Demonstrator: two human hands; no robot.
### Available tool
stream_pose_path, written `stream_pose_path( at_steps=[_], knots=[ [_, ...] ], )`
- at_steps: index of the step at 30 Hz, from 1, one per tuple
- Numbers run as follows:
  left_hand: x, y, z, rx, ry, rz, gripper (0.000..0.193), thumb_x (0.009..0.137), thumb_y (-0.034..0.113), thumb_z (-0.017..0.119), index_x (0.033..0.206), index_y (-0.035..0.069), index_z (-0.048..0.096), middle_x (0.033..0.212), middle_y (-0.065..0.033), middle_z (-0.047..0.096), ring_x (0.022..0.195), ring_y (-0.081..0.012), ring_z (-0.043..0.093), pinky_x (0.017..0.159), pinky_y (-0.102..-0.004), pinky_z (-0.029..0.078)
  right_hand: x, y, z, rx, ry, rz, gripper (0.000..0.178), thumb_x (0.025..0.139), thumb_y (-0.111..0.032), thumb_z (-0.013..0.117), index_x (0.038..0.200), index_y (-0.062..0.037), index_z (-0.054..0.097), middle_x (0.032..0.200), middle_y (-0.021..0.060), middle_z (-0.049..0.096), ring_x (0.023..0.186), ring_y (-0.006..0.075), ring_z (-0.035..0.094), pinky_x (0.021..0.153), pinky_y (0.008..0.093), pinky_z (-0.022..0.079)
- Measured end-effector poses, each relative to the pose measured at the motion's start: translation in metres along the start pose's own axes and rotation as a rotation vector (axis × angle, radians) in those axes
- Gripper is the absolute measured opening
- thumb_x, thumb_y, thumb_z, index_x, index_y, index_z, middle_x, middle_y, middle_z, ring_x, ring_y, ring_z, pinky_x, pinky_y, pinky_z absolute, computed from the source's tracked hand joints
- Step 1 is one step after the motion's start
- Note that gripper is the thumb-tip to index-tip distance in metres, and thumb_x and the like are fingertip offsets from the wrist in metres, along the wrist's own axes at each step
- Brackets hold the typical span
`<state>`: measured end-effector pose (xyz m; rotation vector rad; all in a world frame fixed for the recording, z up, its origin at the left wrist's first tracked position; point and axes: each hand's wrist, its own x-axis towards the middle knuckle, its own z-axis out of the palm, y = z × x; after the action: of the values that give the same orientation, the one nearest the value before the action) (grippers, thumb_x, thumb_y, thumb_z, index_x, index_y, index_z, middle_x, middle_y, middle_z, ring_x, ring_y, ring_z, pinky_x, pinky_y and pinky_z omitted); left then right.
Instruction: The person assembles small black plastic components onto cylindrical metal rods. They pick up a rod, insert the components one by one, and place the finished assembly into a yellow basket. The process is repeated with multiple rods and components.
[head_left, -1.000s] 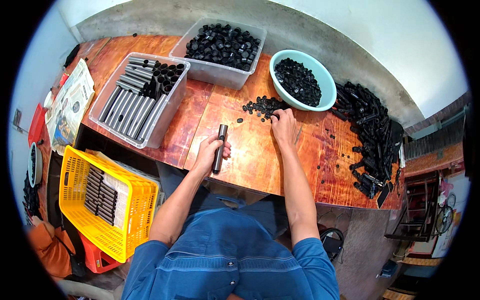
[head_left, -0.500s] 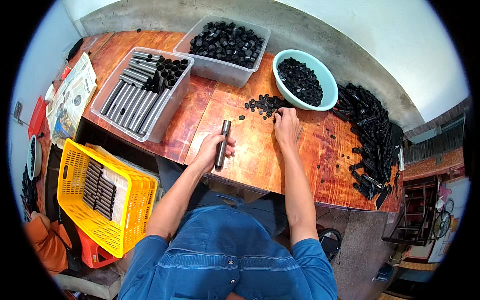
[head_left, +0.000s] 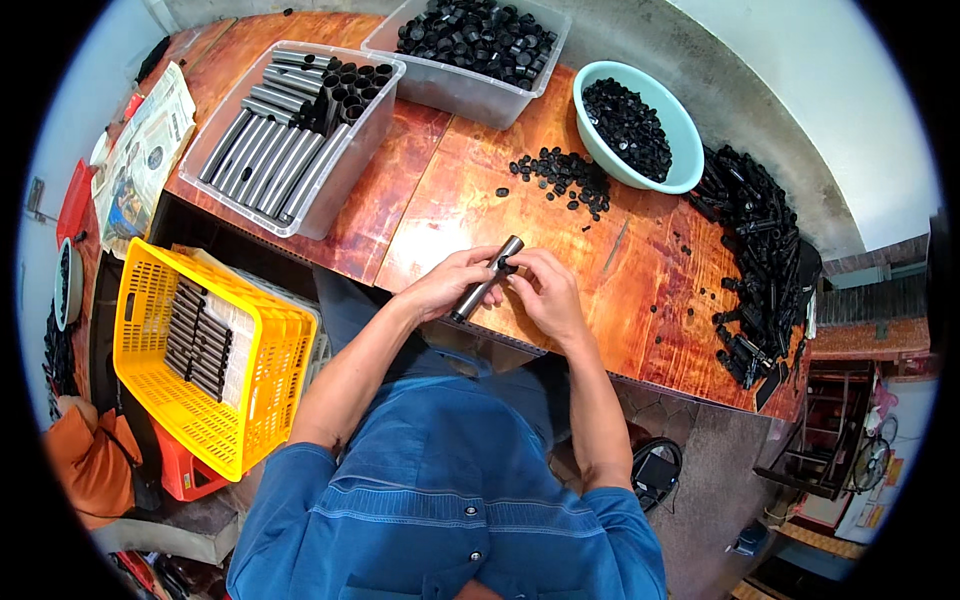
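My left hand (head_left: 440, 284) is closed around a dark grey metal tube (head_left: 476, 294), held slanting above the table's front edge. My right hand (head_left: 551, 300) meets the tube from the right, thumb and forefinger pinched at its side on a small black round piece (head_left: 508, 262), mostly hidden by the fingers. Farther back, a loose heap of similar small black pieces (head_left: 578, 178) lies on the wooden table (head_left: 440, 215). Beside that heap stands a light blue bowl (head_left: 684, 180) full of small black pieces.
At the back left, a clear plastic bin (head_left: 335, 205) holds rows of metal tubes. Behind it, another clear bin (head_left: 480, 98) holds black caps. A pile of black parts (head_left: 755, 260) covers the right side. Below left, a yellow crate (head_left: 270, 395) contains finished-looking tubes; an orange-clothed person (head_left: 90, 465) is beyond.
My right hand has come back from the heap of small black pieces to the tube. The tube in my left hand has tilted to the right and lies between both hands.
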<state>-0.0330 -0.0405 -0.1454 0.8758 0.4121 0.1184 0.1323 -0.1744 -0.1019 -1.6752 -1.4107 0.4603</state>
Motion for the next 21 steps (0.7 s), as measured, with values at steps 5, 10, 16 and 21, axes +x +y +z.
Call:
stream_pose_path(
  at_steps=[5, 10, 16, 21],
  knots=[
    [0.002, 0.001, 0.003, 0.062, 0.009, 0.017, 0.054, 0.103, 0.008, 0.049, 0.154, -0.004, 0.043, 0.1, -0.0113, 0.071, 0.084, -0.0157, 0.071, 0.078, -0.029, 0.06, 0.008, 0.01, 0.008, -0.213, 0.05, -0.243, 0.023, 0.084, 0.001, 0.075, 0.106, -0.003, 0.072, 0.107, 0.0129, 0.073, 0.095, 0.0314, 0.072, 0.083, 0.0388, 0.058],
    [0.003, 0.001, 0.001, 0.071, -0.005, 0.011, 0.053, 0.102, 0.008, 0.049, 0.153, -0.004, 0.044, 0.1, -0.0121, 0.071, 0.082, -0.0153, 0.071, 0.076, -0.0286, 0.06, 0.012, 0.009, 0.007, -0.244, 0.011, -0.271, 0.022, 0.082, 0.001, 0.076, 0.104, -0.003, 0.074, 0.108, 0.0113, 0.074, 0.1, 0.032, 0.072, 0.087, 0.0394, 0.058],
    [0.001, 0.003, 0.002, 0.057, 0.03, 0.001, 0.051, 0.102, 0.009, 0.049, 0.151, -0.003, 0.045, 0.101, -0.0132, 0.071, 0.085, -0.0169, 0.073, 0.077, -0.0295, 0.061, 0.011, 0.011, 0.009, -0.13, 0.013, -0.231, 0.022, 0.082, 0.004, 0.076, 0.103, -0.0013, 0.075, 0.109, 0.0119, 0.072, 0.1, 0.0308, 0.071, 0.086, 0.0382, 0.058],
    [0.003, -0.001, 0.003, 0.089, 0.043, 0.013, 0.04, 0.108, 0.02, 0.056, 0.141, -0.002, 0.05, 0.101, -0.0133, 0.071, 0.085, -0.0181, 0.073, 0.075, -0.0299, 0.061, 0.008, 0.006, 0.009, 0.089, -0.02, -0.026, 0.022, 0.082, 0.005, 0.077, 0.103, 0.0003, 0.073, 0.111, 0.0119, 0.066, 0.105, 0.028, 0.067, 0.088, 0.0358, 0.055]
  ],
)
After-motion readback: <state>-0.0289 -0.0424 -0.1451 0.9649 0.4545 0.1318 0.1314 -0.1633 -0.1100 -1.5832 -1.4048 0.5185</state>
